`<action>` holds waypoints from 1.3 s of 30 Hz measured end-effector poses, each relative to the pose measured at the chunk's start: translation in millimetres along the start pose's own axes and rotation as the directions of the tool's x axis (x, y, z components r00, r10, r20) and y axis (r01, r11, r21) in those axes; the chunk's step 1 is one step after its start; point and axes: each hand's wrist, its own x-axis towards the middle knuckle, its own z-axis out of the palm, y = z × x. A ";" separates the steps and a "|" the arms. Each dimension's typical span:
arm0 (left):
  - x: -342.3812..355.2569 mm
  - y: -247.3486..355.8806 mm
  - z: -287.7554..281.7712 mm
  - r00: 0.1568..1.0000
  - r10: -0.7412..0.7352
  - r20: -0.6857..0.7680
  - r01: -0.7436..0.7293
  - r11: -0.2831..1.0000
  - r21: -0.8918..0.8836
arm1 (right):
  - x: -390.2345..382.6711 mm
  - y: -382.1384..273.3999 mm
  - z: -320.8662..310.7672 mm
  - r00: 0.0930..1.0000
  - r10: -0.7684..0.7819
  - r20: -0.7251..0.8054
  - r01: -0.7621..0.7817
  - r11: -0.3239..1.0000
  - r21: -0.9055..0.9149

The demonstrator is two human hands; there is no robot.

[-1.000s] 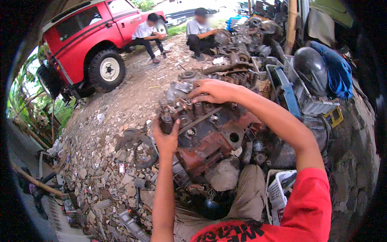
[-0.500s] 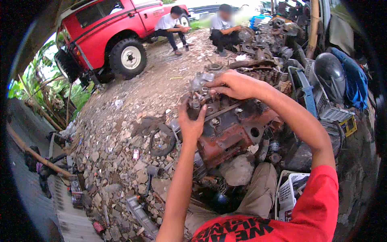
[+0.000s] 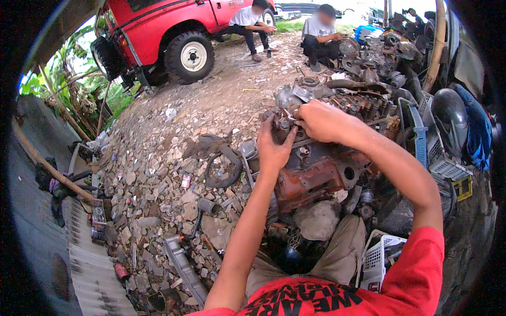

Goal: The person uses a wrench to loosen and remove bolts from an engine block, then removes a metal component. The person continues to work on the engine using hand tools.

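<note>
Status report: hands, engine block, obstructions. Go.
Left hand around metal parts atop engine block. Right hand close beside, fingers curled, grip unclear. Grey rock at block's near side, clear of both hands.

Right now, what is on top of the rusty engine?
On the engine, small metal fittings show at its left end, beside the left hand. The right hand covers part of the top, so what lies behind it cannot be seen.

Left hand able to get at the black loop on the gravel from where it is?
Probably yes: the black loop lies uncovered to the left of the left hand, though that hand is at the engine block.
</note>
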 end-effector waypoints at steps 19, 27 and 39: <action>0.6 3.6 -4.3 0.999 -0.030 0.019 0.030 0.999 0.021 | 20.1 47.5 -35.3 0.865 -0.484 0.134 0.487 0.873 0.013; -2.4 1.0 -1.0 0.999 -0.032 0.022 0.032 0.999 0.001 | 27.0 55.9 -38.5 0.864 -0.476 0.162 0.503 0.828 -0.250; -2.4 -1.0 2.7 0.999 -0.035 0.008 0.035 0.999 0.035 | 83.0 79.6 -23.7 0.725 -0.654 0.214 0.672 0.604 -0.428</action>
